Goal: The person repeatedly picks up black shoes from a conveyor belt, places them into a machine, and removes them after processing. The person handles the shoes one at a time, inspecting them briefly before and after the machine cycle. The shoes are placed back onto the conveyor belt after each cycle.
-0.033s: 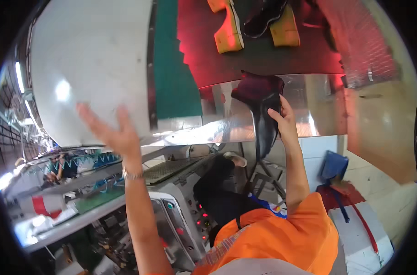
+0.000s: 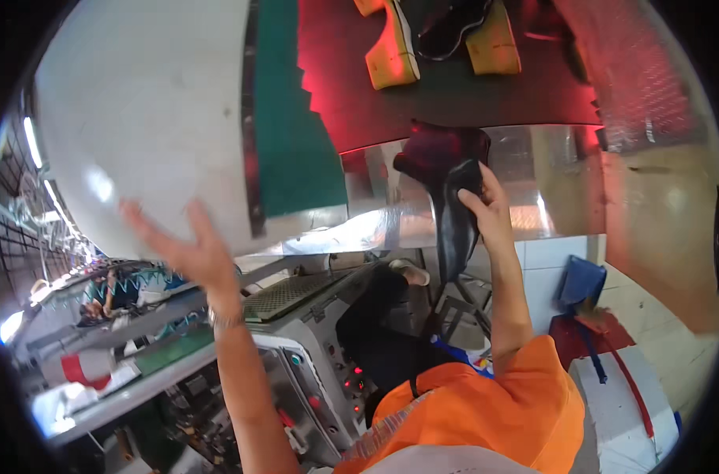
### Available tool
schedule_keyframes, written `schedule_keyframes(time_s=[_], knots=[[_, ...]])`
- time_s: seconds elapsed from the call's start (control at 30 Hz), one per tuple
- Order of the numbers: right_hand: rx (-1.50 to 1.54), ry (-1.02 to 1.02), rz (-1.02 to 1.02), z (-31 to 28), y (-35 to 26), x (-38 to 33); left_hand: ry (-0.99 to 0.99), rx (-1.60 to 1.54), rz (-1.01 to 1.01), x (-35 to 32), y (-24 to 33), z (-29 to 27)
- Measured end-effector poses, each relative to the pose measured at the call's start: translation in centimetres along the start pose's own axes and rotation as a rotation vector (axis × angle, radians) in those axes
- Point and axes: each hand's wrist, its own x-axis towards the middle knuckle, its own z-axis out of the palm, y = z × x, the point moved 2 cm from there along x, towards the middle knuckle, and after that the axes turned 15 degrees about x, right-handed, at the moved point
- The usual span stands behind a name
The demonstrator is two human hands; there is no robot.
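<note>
My right hand (image 2: 490, 207) grips a glossy black boot (image 2: 452, 201), thumb on its face and fingers along its right edge. Its wide end lies over a shiny metal ledge (image 2: 525, 146), and its narrow, pointed end hangs down past the ledge's near edge. Off to the left, my left hand (image 2: 187, 249) is raised with fingers spread and nothing in them, slightly blurred, in front of a large white panel (image 2: 146, 103). Whether it touches the panel, I cannot tell.
Beyond the ledge, a red-lit dark surface (image 2: 351, 110) carries yellow blocky pieces (image 2: 392, 59) and a black shoe (image 2: 454, 30). A green sheet (image 2: 292, 150) borders it. Below left stands a machine (image 2: 320, 363) with lit red buttons. A blue dustpan (image 2: 579, 284) is at right.
My left hand has shifted slightly down and left. The white panel and green sheet sit a little further left in view. My right hand still holds the boot.
</note>
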Motion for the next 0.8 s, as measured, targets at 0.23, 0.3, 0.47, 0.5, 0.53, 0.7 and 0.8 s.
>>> schedule_keyframes(time_s=[0.23, 0.3, 0.47, 0.5, 0.53, 0.7, 0.8], knots=[[-0.136, -0.069, -0.101, 3.6, 2.8, 6.3, -0.032, 0.398, -0.177, 0.3, 2.8, 1.5], [-0.095, -0.108, -0.101, 3.5, 4.6, 7.7, -0.057, 0.358, -0.268, 0.2, 3.1, 1.9], [-0.065, -0.177, -0.153, 2.9, 6.9, 9.2, -0.064, 0.217, -0.308, -0.2, 2.9, 2.6], [0.013, -0.174, -0.167, 3.1, 7.4, 9.3, -0.074, 0.228, -0.304, -0.1, 3.3, 2.8], [0.022, -0.181, -0.160, 3.3, 7.7, 9.4, -0.079, 0.230, -0.307, 0.0, 3.3, 2.8], [0.042, -0.232, -0.141, 4.9, 7.8, 11.9, -0.087, 0.249, -0.310, -0.4, 2.3, 2.5], [0.090, -0.167, -0.163, 8.4, 8.9, 14.8, -0.067, 0.334, -0.318, -0.5, 1.8, 1.8]])
